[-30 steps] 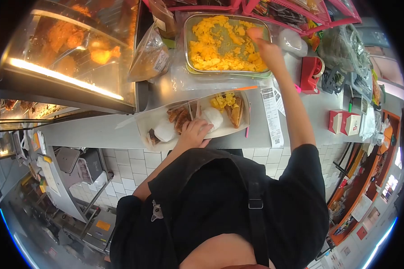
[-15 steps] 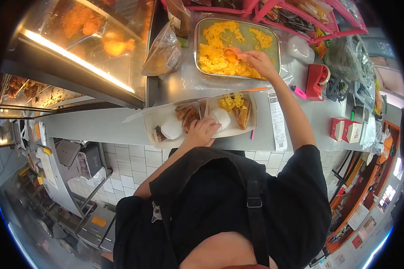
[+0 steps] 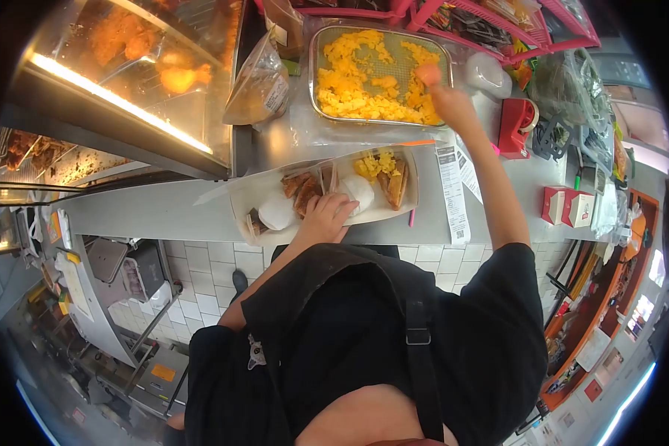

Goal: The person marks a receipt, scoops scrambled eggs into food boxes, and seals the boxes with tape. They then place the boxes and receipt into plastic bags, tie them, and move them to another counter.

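My right hand (image 3: 454, 108) grips an orange-pink spoon (image 3: 427, 73) above the right end of a metal tray (image 3: 314, 82). Yellow scrambled egg (image 3: 379, 110) lies spread in that tray, over a mesh-like base. My left hand (image 3: 325, 218) is closed over the near edge of two white takeaway boxes (image 3: 239, 197) set side by side, its fingers reaching in by a white rice mound (image 3: 357, 192). The left box holds another rice mound (image 3: 276, 213) and browned meat pieces (image 3: 299, 192). In the right one, some egg (image 3: 375, 165) sits beside a brown piece (image 3: 394, 186).
A heated glass cabinet (image 3: 126, 97) with fried food stands at the left. Pink baskets (image 3: 490, 30) line the back. Printed receipts (image 3: 453, 193), a red tape dispenser (image 3: 516, 126) and small red-white boxes (image 3: 565, 206) occupy the right side of the counter.
My right hand and the spoon have lifted from the egg in the tray's middle and moved right, toward the tray's right edge. My left hand stays at the boxes. A shoe now shows on the floor.
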A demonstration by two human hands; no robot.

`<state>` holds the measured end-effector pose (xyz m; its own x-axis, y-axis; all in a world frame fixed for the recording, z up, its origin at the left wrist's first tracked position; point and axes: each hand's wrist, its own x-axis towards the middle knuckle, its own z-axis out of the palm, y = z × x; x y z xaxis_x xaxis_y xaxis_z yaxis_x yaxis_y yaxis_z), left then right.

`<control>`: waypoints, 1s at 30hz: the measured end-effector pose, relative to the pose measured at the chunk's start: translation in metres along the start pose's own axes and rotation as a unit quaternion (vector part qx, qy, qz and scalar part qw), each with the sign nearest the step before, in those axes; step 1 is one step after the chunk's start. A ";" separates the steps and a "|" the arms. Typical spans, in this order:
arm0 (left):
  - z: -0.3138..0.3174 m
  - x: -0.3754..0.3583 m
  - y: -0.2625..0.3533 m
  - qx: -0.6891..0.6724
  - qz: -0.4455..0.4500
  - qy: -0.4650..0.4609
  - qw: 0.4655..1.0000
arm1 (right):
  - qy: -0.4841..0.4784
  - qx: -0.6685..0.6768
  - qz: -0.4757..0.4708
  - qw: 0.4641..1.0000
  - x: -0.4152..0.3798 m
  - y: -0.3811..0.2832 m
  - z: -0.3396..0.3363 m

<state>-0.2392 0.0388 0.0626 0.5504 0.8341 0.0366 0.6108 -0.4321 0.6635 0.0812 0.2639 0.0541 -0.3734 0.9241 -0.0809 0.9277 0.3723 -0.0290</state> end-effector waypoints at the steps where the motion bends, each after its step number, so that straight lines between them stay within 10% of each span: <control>1: -0.001 0.001 0.000 0.003 0.000 0.000 1.000 | 0.002 0.002 -0.001 1.000 -0.003 -0.004 -0.001; 6: -0.001 0.000 0.003 0.019 0.001 0.016 1.000 | 0.095 0.264 -0.011 0.960 -0.006 -0.031 -0.002; 17: 0.000 -0.001 0.000 0.019 0.007 0.031 0.999 | 0.042 0.324 -0.050 0.944 0.009 -0.053 -0.007; 20: 0.003 -0.002 0.003 0.025 0.008 0.031 0.999 | -0.104 0.412 -0.002 0.905 0.035 -0.061 -0.019; 30: 0.002 -0.002 0.002 0.036 0.006 0.042 0.998 | -0.139 0.792 0.195 0.561 0.047 -0.040 -0.008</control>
<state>-0.2382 0.0356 0.0622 0.5096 0.8534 0.1096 0.6450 -0.4633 0.6077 0.0266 0.2930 0.0594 -0.3303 0.7775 -0.5352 -0.1411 -0.6013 -0.7865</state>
